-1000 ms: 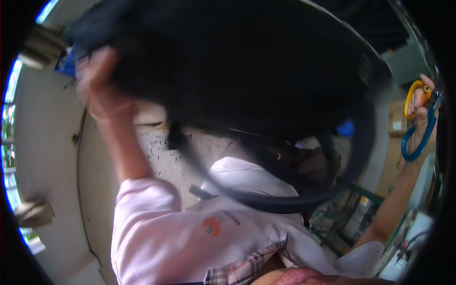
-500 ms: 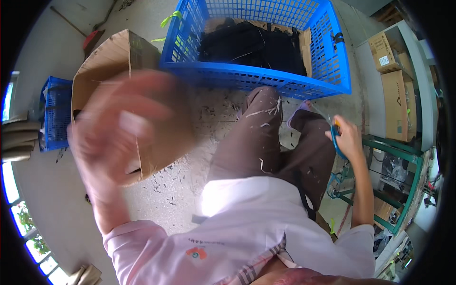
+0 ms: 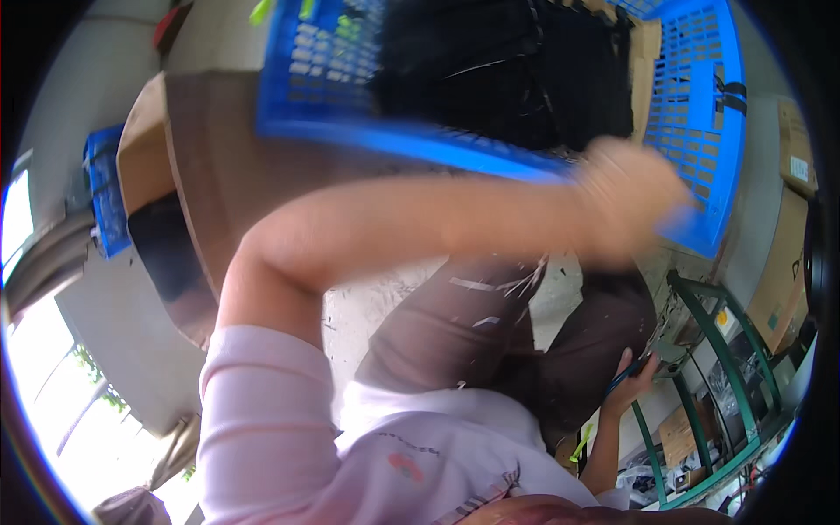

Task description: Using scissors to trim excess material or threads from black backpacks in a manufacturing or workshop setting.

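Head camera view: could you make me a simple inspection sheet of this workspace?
Surface: pale floor, partly hidden.
Job's things: blue crate holding black items; blue-handled tool in the right hand.
Clutter: pale scraps on the brown trousers.
Hands: left hand blurred in front of the crate, contact unclear; right hand gripping the tool.
Cables: none clearly made out.
Surroundings: cardboard box at left, another blue crate to its left, green metal frame at right.
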### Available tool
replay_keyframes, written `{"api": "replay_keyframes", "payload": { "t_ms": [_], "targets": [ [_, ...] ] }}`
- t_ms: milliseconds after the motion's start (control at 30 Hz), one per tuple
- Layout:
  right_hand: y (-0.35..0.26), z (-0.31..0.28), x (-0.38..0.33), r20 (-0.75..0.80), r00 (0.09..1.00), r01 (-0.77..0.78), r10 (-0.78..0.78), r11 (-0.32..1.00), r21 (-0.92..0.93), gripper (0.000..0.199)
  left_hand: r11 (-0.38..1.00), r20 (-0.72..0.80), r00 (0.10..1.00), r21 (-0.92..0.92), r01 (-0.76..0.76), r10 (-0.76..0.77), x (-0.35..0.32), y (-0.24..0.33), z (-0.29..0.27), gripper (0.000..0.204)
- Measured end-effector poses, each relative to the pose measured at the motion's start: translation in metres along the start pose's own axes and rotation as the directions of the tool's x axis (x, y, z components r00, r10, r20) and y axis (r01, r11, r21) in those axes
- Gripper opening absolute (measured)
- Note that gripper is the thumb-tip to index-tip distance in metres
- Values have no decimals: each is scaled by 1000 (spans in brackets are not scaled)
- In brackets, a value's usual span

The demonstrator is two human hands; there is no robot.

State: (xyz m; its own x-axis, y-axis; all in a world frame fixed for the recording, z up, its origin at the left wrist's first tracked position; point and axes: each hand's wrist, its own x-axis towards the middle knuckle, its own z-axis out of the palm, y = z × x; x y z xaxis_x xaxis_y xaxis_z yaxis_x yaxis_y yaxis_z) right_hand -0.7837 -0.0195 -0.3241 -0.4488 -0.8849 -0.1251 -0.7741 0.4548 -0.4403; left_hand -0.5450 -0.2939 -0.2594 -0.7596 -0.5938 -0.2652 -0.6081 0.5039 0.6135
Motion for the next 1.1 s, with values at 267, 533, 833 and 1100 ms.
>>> {"api": "replay_keyframes", "payload": {
  "t_ms": [267, 533, 833, 1100],
  "targets": [
    [8, -11, -9, 89, 986, -135, 143, 986, -96, 54, 666, 261, 928, 746, -19, -266, 73, -312, 110, 27],
    [-8, -27, 10, 129, 992, 19, -8, 996, -83, 46, -65, 601, 799, 796, -601, -28, 99, -380, 130, 18],
    [-8, -25, 4, 116, 982, -142, 146, 989, -45, 50, 185, 255, 955, 956, -226, -153, 82, -367, 46, 7],
    [-15, 10, 22, -84, 988, -112, 127, 980, 164, 45, 709, -568, 819, 543, 449, -84, -50, -223, -71, 12]
  ]
}}
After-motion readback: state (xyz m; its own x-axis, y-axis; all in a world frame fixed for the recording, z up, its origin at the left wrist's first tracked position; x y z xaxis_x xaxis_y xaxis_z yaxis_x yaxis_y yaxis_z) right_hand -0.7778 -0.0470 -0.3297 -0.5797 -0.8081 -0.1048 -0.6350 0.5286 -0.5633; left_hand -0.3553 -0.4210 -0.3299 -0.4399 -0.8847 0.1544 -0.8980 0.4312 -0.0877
